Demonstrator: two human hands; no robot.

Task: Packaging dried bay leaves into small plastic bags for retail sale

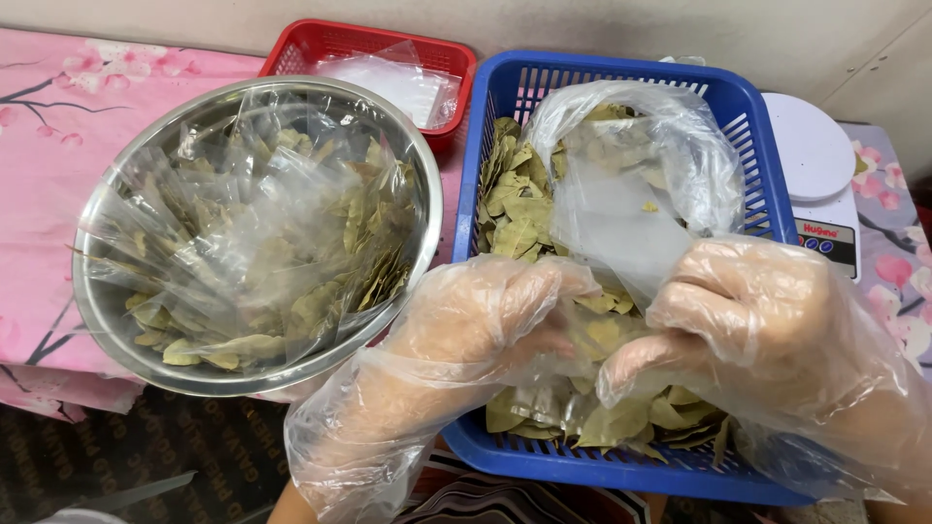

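While both gloved hands hover over the blue plastic basket point(748, 126), the action sits right between them: a clear plastic bag point(621, 184) with its mouth toward the person and its body running up and away over the basket. The left hand point(476, 330) has its fingers curled in, and its grip looks pinched on the near-left edge of the bag's mouth, though the loose glove film blurs the exact contact. The right hand point(757, 320) is curled too, fingers folded in on the near-right edge of that mouth. So the bag's long axis runs from the grip straight away from the person, toward the basket's far wall, and the 2 hands sit about level, neither clearly nearer to it.

Under and around the bag, dried bay leaves point(515, 213) lie heaped in the basket; a few show inside the bag as well. Off to the left, apart from the hands, a steel bowl point(107, 320) holds more leaves with clear bags crumpled on top. Behind it, a red basket point(320, 39) carries a flat stack of clear bags. At the far right, a white kitchen scale point(815, 155) stands just beside the blue basket. All of this rests on a desk under a pink blossom-print cloth point(58, 116).
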